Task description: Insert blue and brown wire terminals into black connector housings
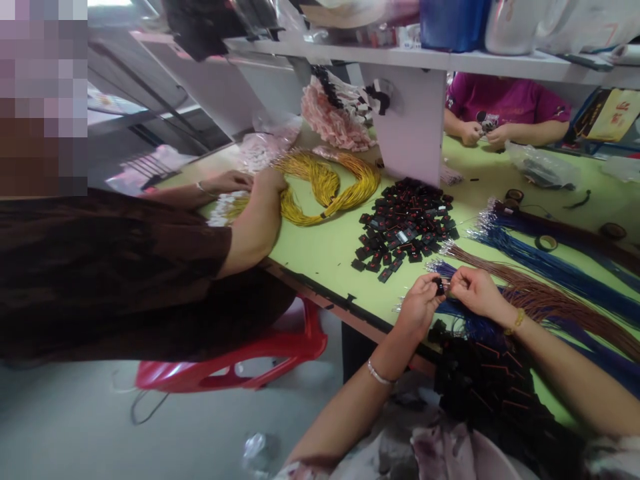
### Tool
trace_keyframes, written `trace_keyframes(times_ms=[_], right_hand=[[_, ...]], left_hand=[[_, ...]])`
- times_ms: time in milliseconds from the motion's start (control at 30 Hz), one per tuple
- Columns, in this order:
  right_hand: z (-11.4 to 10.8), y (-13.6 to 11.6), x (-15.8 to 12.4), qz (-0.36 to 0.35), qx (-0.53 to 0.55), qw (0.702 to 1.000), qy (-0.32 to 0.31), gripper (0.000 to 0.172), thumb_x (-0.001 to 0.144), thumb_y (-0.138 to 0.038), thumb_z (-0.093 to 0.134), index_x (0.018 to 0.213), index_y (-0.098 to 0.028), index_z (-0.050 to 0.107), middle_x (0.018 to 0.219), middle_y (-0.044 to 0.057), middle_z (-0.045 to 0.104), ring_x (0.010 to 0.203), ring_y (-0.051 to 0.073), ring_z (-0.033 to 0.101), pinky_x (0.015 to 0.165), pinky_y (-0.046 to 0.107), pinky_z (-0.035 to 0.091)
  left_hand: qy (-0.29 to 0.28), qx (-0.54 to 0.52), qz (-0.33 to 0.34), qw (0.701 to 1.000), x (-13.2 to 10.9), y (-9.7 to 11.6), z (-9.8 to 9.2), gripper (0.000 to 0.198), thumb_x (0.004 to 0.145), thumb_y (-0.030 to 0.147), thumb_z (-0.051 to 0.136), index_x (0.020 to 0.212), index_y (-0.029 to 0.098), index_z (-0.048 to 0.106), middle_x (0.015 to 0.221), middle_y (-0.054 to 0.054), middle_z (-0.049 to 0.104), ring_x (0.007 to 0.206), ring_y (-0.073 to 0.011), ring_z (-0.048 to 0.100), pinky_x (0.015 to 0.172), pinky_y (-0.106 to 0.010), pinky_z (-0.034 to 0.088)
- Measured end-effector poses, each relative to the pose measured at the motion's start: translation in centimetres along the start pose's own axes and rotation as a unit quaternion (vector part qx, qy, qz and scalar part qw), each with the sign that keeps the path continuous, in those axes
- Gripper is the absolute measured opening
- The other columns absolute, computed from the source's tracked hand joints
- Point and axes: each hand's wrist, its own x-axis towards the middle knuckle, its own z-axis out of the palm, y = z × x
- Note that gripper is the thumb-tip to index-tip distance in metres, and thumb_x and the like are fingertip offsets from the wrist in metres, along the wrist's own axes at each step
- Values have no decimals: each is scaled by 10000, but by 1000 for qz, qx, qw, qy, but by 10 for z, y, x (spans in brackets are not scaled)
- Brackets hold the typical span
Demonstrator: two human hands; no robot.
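Note:
My left hand (419, 305) pinches a small black connector housing (439, 287) between thumb and fingers. Close against it on the right, my right hand (477, 292) is closed in a pinch on what looks like a thin wire at the housing. Beneath and beside the hands lie bundles of brown wires (530, 293), blue wires (565, 265) and purple-blue wires (475, 323), with metal terminals at their left ends. A heap of black connector housings (407, 223) with red marks spreads beyond my left hand. More black pieces with short reddish wires (493, 373) are piled below my wrists.
At left, a co-worker in a dark top (125, 267) handles yellow wire bundles (355, 190). Across the table, another person in a purple shirt (505, 100) works. An overhead shelf (350, 55), tape rolls (546, 243) and a red stool (280, 353) stand around the green table (320, 257).

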Motion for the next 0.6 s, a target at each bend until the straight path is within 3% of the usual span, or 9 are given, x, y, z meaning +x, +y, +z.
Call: trace_keyframes(times_ms=[400, 600], right_hand=[[2, -2, -2, 11, -30, 999, 6, 118, 720, -226, 532, 613, -178, 514, 527, -43, 485, 479, 82, 380, 473, 201, 266], [0, -5, -2, -40, -18, 999, -11, 136, 765, -205, 495, 633, -175, 509, 558, -36, 483, 518, 88, 397, 510, 204, 290]], left_hand=[[2, 43, 7, 999, -3, -2, 1, 340, 640, 238, 737, 937, 170, 586, 851, -17, 608, 765, -107, 569, 724, -241, 455], [25, 97, 23, 995, -5, -3, 3, 323, 626, 267, 754, 899, 162, 619, 802, -16, 615, 709, -101, 559, 677, -230, 452]])
